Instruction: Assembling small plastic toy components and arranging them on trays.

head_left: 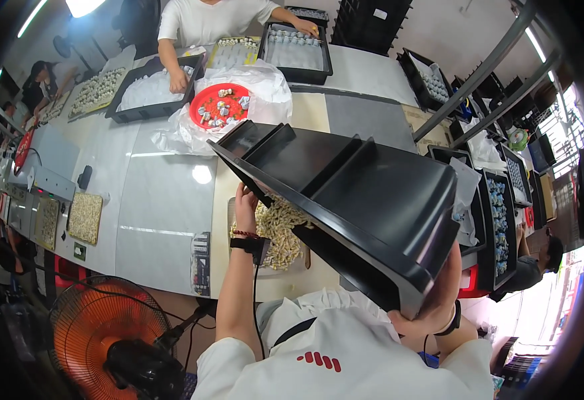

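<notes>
We have the black tray (388, 190) in the middle of the frame, tipped steeply above the worktable (162, 193). Our right hand (435, 297) grips it by its lower right corner, thumb on the near side and fingers wrapped round the end wall, so most of the tray lies up and to the left of that grip. Our left hand (244, 199) is raised at the tray's left part, close to the underside of its rim; the tray hides some of the fingers, and we cannot tell whether they are closed on it.

The tray's long axis slants from the upper left down to the lower right of the frame. Its outer side is turned up toward us, and its open side faces down over a heap of small parts (280, 233), just left of the frame's centre.

We see smooth, glossy black walls with raised ribs across them and a broad rim along the near edge. The parts are cream to pale yellow, short and knobbly, piled loosely beside our left wrist, with some of the heap hidden behind the tray.
</notes>
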Demonstrator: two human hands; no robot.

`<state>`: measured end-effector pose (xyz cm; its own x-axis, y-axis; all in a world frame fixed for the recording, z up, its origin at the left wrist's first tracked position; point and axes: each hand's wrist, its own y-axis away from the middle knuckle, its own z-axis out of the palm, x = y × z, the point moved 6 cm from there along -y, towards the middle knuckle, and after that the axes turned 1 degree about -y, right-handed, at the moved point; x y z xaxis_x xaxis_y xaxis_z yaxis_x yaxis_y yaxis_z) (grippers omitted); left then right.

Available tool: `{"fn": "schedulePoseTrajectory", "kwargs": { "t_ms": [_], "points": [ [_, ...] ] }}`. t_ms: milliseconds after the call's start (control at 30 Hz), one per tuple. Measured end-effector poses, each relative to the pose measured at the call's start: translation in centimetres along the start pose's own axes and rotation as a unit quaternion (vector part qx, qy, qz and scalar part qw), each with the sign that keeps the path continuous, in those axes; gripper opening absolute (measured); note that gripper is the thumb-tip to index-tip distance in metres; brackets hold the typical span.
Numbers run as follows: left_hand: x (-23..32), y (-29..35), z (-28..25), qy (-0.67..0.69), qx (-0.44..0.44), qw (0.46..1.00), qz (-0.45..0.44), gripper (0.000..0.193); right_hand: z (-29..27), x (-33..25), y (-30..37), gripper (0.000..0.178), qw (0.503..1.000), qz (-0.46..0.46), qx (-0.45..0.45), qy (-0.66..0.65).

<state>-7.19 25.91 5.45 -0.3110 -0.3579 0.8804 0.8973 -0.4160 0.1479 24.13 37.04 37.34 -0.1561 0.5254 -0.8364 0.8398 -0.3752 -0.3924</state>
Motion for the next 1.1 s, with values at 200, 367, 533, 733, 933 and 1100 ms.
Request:
{"fn": "schedulePoseTrajectory", "kwargs": {
  "t_ms": [200, 367, 533, 733, 933, 1100],
  "points": [
    [-0.6, 0.2, -0.7, 0.043, -0.028, 0.999, 0.009, 0.038, -0.1, -0.5, -0.4, 0.116, 1.000, 0.023, -0.006, -0.017],
    [-4.3, 0.4, -4.2, 0.090, -0.024, 0.993, -0.069, 0.035, 0.0, -2.4, -1.2, 0.110, 0.997, -0.043, -0.029, -0.062],
    [-3.7, 2.3, -2.9, 0.055, 0.005, 0.996, -0.069, 0.034, -0.5, -2.0, -0.8, 0.102, 1.000, -0.003, 0.012, -0.015],
    [-6.5, 0.5, -4.6, -0.194, -0.031, 0.975, 0.100, 0.034, -0.2, -2.5, -0.5, 0.082, 0.997, 0.043, -0.064, 0.011],
    [-4.9, 1.0, -3.4, -0.295, 0.014, 0.938, 0.182, 0.041, 1.6, -3.7, -1.2, 0.088, 0.989, -0.073, -0.128, 0.010],
    [-4.4, 1.6, -2.5, 0.136, 0.028, 0.990, 0.036, 0.043, 0.6, -3.5, -0.4, 0.095, 0.990, -0.023, -0.084, -0.109]
  ]
}}
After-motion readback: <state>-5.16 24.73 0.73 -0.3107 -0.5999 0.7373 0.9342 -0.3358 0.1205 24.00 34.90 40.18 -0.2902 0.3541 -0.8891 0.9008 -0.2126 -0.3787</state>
